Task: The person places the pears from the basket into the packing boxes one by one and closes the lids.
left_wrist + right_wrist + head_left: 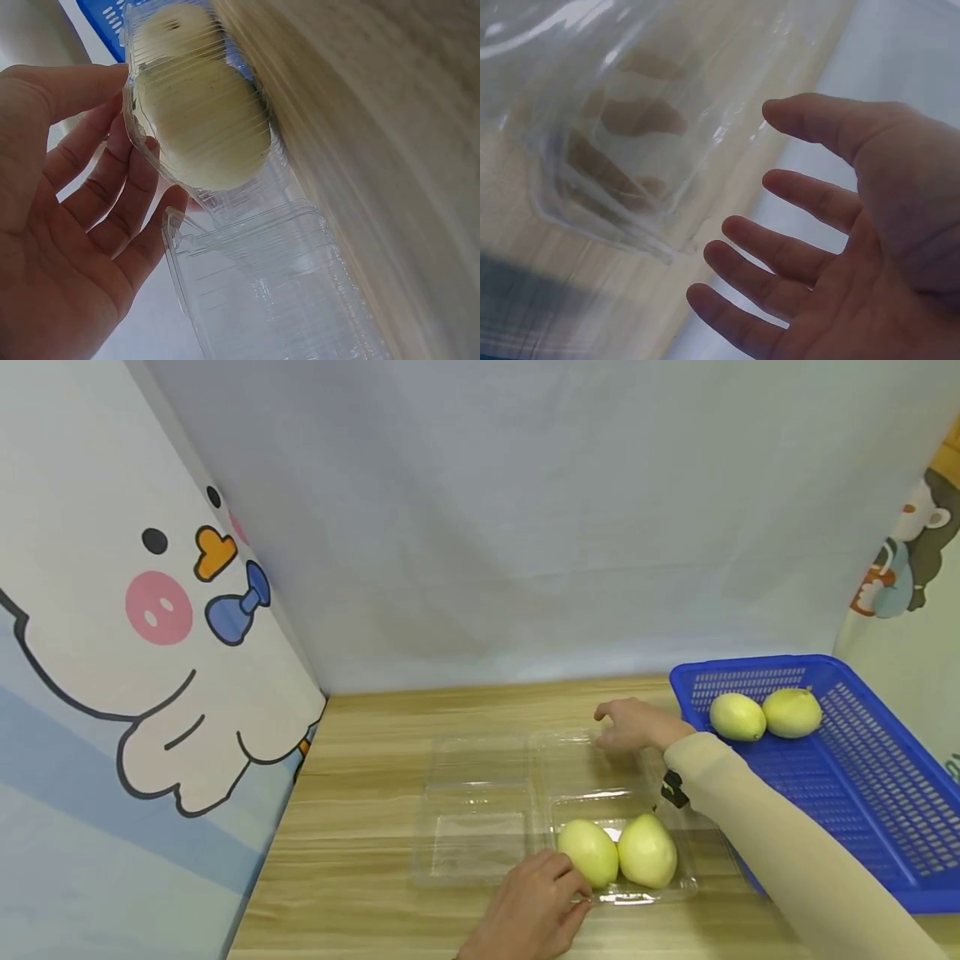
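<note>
A clear plastic clamshell box lies spread open on the wooden table, its two halves side by side. In the near part of its right half sit two pale yellow-green pears, close together. At that half's front rim, my left hand pinches the plastic edge beside the left pear; the left wrist view has the thumb and fingers at the rim. My right hand is over the far end of the same half. Seen from the right wrist, its fingers are spread apart and hold nothing.
A blue plastic basket stands on the right, under and beside my right forearm, with two more pears at its far end. A pale cloth wall rises behind the table, and a cartoon-printed panel borders the left.
</note>
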`<state>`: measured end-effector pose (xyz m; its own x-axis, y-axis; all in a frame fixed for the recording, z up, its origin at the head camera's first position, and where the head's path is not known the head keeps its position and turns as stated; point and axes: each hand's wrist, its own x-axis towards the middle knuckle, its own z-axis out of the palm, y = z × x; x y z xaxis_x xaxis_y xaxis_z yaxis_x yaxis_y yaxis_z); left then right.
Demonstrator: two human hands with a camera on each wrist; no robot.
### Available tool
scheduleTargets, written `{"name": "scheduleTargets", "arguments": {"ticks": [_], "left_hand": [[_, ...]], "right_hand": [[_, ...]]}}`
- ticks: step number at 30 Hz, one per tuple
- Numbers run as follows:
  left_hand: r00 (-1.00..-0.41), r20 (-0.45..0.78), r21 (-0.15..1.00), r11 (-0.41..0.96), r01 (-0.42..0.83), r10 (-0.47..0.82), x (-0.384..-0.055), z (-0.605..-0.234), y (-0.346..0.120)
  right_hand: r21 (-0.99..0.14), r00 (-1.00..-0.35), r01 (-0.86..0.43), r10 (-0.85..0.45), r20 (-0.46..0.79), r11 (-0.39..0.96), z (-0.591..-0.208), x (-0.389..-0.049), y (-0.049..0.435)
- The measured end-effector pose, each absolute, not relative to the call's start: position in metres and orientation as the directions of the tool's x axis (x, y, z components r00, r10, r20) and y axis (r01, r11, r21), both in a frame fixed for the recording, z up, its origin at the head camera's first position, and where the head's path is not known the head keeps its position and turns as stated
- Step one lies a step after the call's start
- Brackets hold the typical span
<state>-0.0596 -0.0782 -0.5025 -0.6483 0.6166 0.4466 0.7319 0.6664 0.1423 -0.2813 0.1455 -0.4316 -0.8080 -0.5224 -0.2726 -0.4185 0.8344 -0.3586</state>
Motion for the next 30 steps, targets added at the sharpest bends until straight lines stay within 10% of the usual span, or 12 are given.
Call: {"name": "scheduleTargets", "arguments": {"ticks": [30], "left_hand": [[-0.66, 0.433, 0.128, 0.683, 0.719, 0.614, -0.059, -0.501, -0.079]], "right_hand": [[-0.348, -0.832, -0.382, -0.482, -0.273, 0.856, -0.451, -0.291, 0.145]]}}
